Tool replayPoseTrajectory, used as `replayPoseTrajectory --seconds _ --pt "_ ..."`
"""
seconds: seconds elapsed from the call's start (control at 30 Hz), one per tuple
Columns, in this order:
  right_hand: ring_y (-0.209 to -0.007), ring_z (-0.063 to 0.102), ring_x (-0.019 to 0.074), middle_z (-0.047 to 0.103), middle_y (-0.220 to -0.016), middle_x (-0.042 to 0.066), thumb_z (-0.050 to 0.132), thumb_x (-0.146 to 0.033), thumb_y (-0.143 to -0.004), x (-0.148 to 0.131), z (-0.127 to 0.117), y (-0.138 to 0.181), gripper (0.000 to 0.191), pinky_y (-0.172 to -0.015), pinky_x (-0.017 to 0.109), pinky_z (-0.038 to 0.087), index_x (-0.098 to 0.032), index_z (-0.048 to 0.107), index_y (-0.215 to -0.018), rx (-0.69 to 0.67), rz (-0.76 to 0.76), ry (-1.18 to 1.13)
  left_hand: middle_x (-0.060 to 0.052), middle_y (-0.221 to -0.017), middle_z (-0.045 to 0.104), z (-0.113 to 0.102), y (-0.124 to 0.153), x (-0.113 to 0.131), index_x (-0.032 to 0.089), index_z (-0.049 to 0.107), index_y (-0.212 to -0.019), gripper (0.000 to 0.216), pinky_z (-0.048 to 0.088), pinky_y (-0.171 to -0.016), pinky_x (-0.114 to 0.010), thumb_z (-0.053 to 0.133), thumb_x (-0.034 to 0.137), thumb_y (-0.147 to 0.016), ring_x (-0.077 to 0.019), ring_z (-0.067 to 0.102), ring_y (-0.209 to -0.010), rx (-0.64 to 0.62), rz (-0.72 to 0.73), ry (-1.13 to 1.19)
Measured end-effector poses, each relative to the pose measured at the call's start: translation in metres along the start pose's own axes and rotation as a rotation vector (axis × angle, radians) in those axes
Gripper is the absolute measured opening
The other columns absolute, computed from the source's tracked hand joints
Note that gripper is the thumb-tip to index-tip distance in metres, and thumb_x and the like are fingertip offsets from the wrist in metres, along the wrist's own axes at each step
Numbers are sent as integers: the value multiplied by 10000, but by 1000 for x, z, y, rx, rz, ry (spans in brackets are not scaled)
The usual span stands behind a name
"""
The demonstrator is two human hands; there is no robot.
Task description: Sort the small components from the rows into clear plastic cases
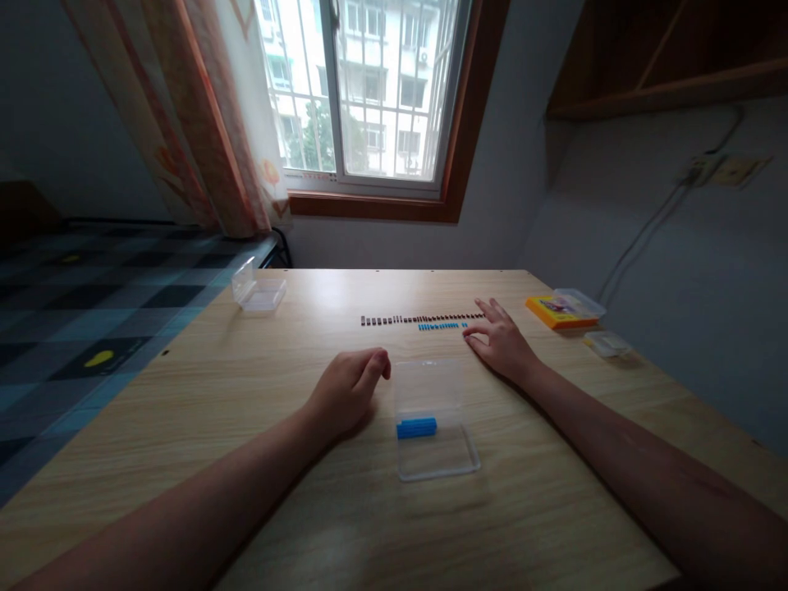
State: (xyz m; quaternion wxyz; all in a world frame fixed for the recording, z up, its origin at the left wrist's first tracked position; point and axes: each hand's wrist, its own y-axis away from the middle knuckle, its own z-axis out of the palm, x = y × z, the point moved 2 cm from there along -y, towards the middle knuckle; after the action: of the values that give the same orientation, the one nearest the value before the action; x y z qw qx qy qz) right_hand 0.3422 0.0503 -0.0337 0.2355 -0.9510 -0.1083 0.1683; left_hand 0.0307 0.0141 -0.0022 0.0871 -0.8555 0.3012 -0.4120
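Observation:
My left hand point(350, 387) rests on the table with its fingers curled in; whatever it may hold is hidden. My right hand point(501, 341) lies farther out on the right, fingers spread, thumb and fingertips close to the right end of a short row of small blue blocks point(438, 327). Just behind runs a longer row of small dark brown blocks point(419, 318), its right end beside my right fingers. Between my forearms an opened clear plastic box point(440, 472) lies flat, with a stack of blue blocks point(417, 428) inside.
At the far left stands an opened clear box point(266, 295). Toward the right edge lie a yellow box point(557, 312) with a clear lid and a small clear case point(608, 344). The wooden table point(295, 525) reaches toward a barred window point(369, 90); a checked bed point(123, 304) adjoins its left.

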Motion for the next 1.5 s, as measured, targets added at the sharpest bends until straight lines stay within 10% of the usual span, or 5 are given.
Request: replayPoseTrajectory --seconds 0.4,1.03,1.27,1.5 --pt "-805 687 204 777 -916 33 643 -304 -891 -21 -39 10 175 -721 299 507 -245 807 -878 -333 -81 38 4 -587 558 1 0 -1 187 619 -697 509 390 -592 -267 302 433 -1010 -161 549 -605 6 3 -3" --pt "-732 684 192 776 -828 28 688 -285 -845 -23 -78 10 128 -655 296 483 -240 807 -832 -397 -50 -21 7 -573 545 0 0 1 196 610 -699 501 390 -583 -262 302 438 -1010 -163 546 -606 -2 -1 -12" --pt "-715 656 135 754 -840 9 673 -288 -905 -84 -112 31 129 -632 233 473 -252 792 -871 -570 -221 -325 1 -597 582 0 -1 1 191 616 -696 494 401 -604 -270 313 430 -1004 -166 562 -613 -6 12 -21" --pt "-735 664 133 750 -851 7 670 -169 -889 -127 -89 54 155 -668 242 446 -249 803 -877 -632 -294 -243 2 -591 577 1 -1 1 191 616 -702 496 405 -604 -268 307 433 -1005 -169 567 -620 -7 -1 -27"
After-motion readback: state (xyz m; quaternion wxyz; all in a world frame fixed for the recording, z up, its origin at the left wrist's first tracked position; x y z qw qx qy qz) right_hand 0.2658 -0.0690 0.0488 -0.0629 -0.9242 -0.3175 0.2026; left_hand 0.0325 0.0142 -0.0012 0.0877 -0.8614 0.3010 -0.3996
